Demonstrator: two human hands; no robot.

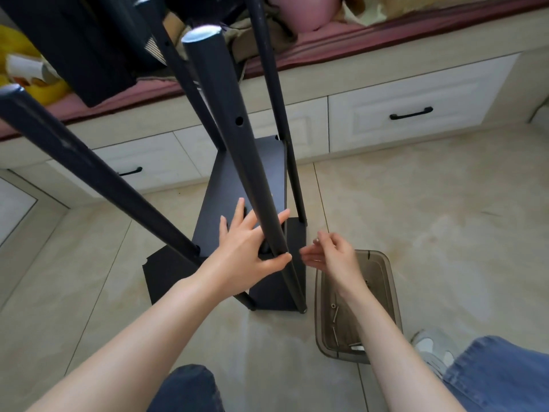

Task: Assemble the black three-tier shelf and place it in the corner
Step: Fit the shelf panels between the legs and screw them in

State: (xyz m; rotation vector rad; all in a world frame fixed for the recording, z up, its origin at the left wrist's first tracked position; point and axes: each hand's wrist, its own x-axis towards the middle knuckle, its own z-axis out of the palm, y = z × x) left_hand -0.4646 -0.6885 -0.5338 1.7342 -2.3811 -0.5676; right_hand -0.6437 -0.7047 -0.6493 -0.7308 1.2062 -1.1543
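**Steadying a shelf pole, screw at the ready**

Standing on the beige tiled floor, the partly built black three-tier shelf is sitting just in front of a white drawer unit with black handles. Its flat black panels are lying low near the floor, and its four poles are rising steeply toward the camera.

The left hand is holding the black round metal pole nearest the middle, low down on its length. The thumb is lying across the front of the pole while the straight, spread fingers are passing behind it.

The right hand is hovering just beside the shelf's right edge. It is pinching a small silvery screw between thumb and forefinger, with the other fingers loosely curled and not touching the shelf.

A translucent brown plastic tray is resting on the floor to the right of the shelf, under the right forearm, with several loose screws lying inside it. A dark pink cushion is covering the top of the drawer unit.
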